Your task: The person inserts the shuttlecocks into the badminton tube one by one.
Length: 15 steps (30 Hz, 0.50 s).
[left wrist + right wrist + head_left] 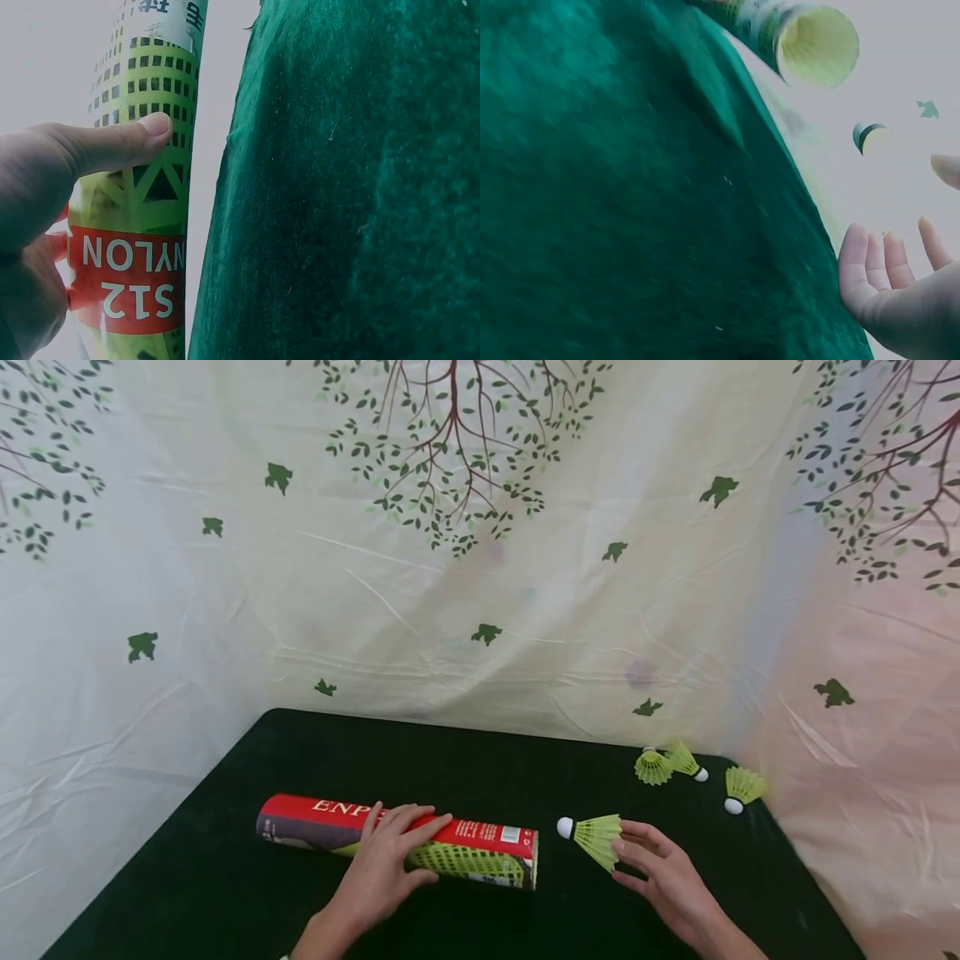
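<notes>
A red, grey and green shuttlecock tube (pixel 480 839) lies on its side across the dark green table, its round mouth (pixel 819 46) facing right. My left hand (pixel 386 860) grips the tube around its middle, thumb on the near side and fingers over the top. In my right hand (pixel 667 877) is a yellow shuttlecock (pixel 596 839), pinched at the skirt's edge between thumb and fingers. Its white cork points left toward the tube's mouth, a short gap away. The right wrist view washes out the skirt; the banded cork (pixel 868 139) shows.
At the table's back right corner lie three more yellow shuttlecocks: one (pixel 652 768) beside another (pixel 686 762), and a third (pixel 744 787) near the right edge. A pale cloth (pixel 450 610) printed with leaves hangs behind the green table (pixel 247 893).
</notes>
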Tool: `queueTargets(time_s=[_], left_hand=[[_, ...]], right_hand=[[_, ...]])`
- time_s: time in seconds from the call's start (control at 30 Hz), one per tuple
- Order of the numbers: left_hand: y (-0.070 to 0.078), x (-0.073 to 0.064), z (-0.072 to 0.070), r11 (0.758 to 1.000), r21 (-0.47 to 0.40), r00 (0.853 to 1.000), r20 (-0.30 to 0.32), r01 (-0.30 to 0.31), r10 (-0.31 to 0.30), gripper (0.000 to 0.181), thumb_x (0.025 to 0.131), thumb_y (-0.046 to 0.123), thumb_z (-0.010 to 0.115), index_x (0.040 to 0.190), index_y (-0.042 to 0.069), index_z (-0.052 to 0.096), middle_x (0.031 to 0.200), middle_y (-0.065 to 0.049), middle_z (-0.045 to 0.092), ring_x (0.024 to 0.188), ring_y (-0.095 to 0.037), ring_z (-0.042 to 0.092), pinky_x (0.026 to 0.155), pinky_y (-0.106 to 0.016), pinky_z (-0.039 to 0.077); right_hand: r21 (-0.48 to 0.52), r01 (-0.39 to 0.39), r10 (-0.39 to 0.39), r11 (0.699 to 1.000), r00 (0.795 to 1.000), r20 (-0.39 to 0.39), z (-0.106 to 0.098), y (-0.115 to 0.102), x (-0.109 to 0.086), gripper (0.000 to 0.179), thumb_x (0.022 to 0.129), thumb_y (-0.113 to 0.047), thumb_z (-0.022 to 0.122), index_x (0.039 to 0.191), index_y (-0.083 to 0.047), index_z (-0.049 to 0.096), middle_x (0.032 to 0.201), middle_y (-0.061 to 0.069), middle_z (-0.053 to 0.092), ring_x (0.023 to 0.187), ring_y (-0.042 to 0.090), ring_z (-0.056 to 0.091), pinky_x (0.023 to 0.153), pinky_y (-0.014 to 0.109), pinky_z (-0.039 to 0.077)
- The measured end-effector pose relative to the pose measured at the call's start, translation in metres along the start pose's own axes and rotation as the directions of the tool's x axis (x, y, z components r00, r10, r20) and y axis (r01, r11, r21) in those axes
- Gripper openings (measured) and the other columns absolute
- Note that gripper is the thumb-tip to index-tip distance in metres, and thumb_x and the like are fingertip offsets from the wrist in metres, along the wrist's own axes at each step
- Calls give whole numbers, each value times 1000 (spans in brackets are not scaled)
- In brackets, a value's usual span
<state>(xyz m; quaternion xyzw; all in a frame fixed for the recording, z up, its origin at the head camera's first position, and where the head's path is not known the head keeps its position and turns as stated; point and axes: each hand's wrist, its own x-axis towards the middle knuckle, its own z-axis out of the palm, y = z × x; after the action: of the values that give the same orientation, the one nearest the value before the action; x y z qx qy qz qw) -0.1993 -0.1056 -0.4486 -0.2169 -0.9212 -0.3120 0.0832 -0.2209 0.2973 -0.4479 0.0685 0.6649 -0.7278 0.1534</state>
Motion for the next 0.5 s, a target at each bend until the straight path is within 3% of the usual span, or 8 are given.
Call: queueTargets(time_s=[0.27, 0.5], left_hand=[[-1, 2, -2, 1000, 1, 1000, 2, 1, -1, 85, 73, 23, 89, 145, 45, 50, 144, -3, 51, 134, -29, 42, 113, -71, 10], [0, 2, -1, 1000, 1, 1000, 0, 1, -1, 86, 72, 22, 89, 145, 45, 50, 144, -3, 52, 134, -30, 44, 112, -72, 10]], right_hand=[[88, -56, 46, 995, 992, 117, 5, 16, -19, 38, 102, -25, 61, 135, -14, 49, 128, 7, 52, 113, 23, 56, 101, 47, 48], [67, -54, 45, 996, 990, 133, 20, 21, -24, 37, 102, -24, 60, 135, -13, 51, 129, 10, 50, 112, 26, 56, 98, 47, 50]])
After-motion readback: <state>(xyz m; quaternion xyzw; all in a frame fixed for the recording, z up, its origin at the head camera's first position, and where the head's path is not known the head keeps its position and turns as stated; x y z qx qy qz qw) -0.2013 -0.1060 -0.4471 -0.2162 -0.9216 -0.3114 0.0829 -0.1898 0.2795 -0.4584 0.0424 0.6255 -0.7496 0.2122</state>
